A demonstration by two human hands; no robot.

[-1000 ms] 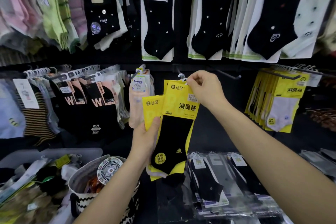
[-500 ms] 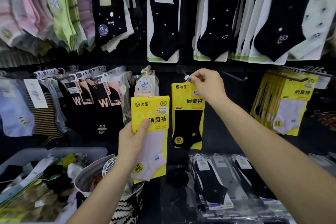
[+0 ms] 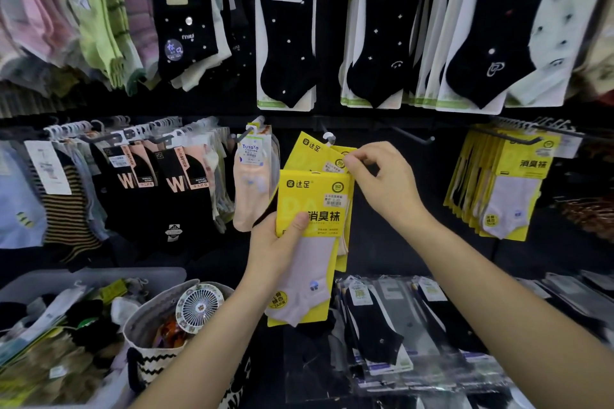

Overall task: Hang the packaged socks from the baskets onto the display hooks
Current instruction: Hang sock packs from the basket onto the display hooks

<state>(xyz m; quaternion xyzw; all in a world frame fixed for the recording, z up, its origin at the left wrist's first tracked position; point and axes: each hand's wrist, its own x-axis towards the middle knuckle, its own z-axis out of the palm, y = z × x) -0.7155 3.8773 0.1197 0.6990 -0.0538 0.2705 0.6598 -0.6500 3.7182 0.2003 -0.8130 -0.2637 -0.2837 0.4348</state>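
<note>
My left hand [image 3: 275,249] grips a yellow sock pack [image 3: 312,196] holding a pale pink sock, thumb on its front, raised before the display. A second yellow pack with a pale sock sits right behind it, and my right hand [image 3: 385,186] pinches that one's top corner [image 3: 344,156]. Further back, another yellow pack [image 3: 304,151] hangs tilted by its white hanger loop [image 3: 328,137] on a dark hook; its lower part is hidden by the held packs.
A zigzag-patterned basket [image 3: 146,319] with a small white fan [image 3: 199,305] stands lower left, beside a grey bin [image 3: 99,276] of mixed socks. A bare hook [image 3: 412,134] juts out to the right. Matching yellow packs [image 3: 511,183] hang far right; clear-wrapped socks [image 3: 375,325] lie below.
My right hand let go of the hanger of the black-sock pack, now on the hook, and dropped to the packs in my left hand, which rose in front of the hung pack.
</note>
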